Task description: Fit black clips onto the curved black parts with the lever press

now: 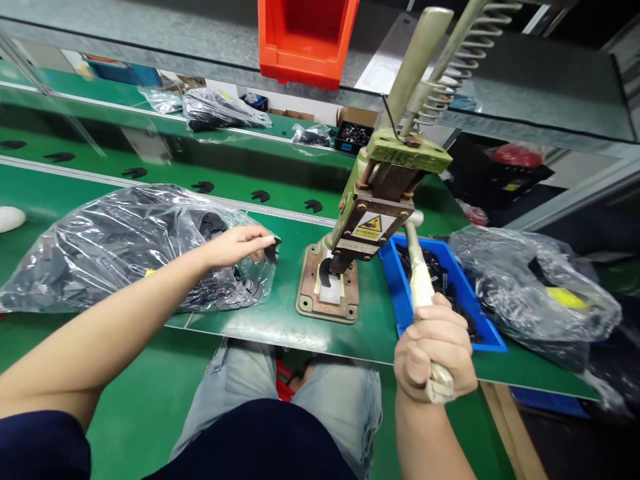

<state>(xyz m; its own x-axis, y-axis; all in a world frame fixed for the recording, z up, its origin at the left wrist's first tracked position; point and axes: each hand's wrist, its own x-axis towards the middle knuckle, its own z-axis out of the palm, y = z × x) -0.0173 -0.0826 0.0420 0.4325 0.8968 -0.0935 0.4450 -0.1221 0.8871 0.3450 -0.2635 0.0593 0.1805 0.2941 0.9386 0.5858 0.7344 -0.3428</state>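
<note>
My right hand (435, 347) is wrapped round the taped lever handle (420, 273) of a green hand press (367, 200). Below the ram, a black curved plastic piece (326, 272) lies on the press's base plate (327, 308). Over the mouth of a clear plastic bag (125, 247) full of dark pieces, my left hand (243, 245) pinches a small black piece (273, 250) between its fingertips. That piece's exact shape is partly hidden by the fingers.
A blue bin (477, 327) of black parts stands right of the press, beside another plastic bag (540, 287). Black curved pieces (260, 195) lie in a row on the green strip behind. Overhead, an orange bin (307, 47) hangs at the shelf's edge.
</note>
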